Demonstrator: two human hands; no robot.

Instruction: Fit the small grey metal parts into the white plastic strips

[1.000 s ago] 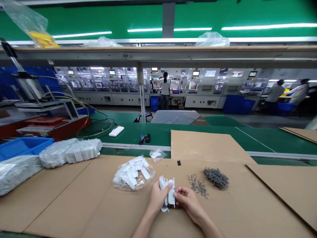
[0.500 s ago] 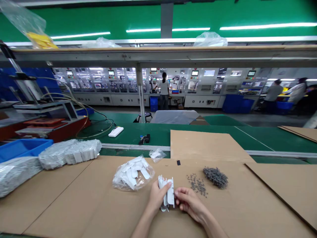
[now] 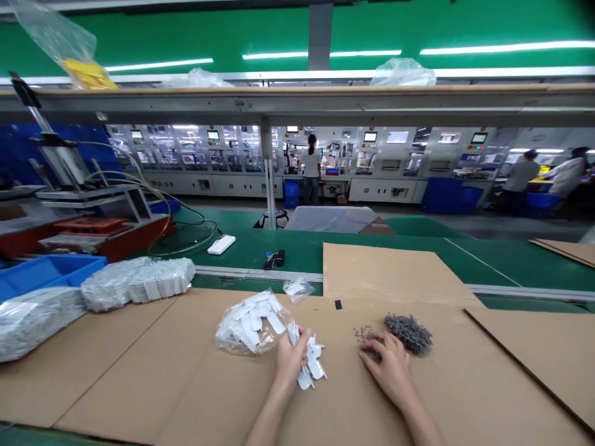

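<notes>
My left hand [image 3: 289, 360] is closed around a fanned bunch of thin white plastic pieces [image 3: 317, 362], held just above the cardboard. Away to its right, my right hand [image 3: 388, 364] bends over some scattered tiny grey parts [image 3: 361, 334], its thumb and fingertips a little apart. Part of the scatter is hidden beneath that hand. Just beyond it lies a heaped pile of the same small grey parts [image 3: 408, 333]. An opened clear bag [image 3: 253, 322] filled with more white pieces rests to the left of my left hand.
Packed bundles of white pieces [image 3: 160, 280] and a blue bin [image 3: 56, 272] sit at the left, near a press [image 3: 93, 204]. A small clear bag [image 3: 297, 289], keys [image 3: 275, 259] and a white box [image 3: 222, 244] lie farther back. A cardboard edge [image 3: 525, 368] runs along the right.
My right hand has left the white pieces and moved right to the scattered grey parts. My left hand keeps the white pieces, now turned and spread differently.
</notes>
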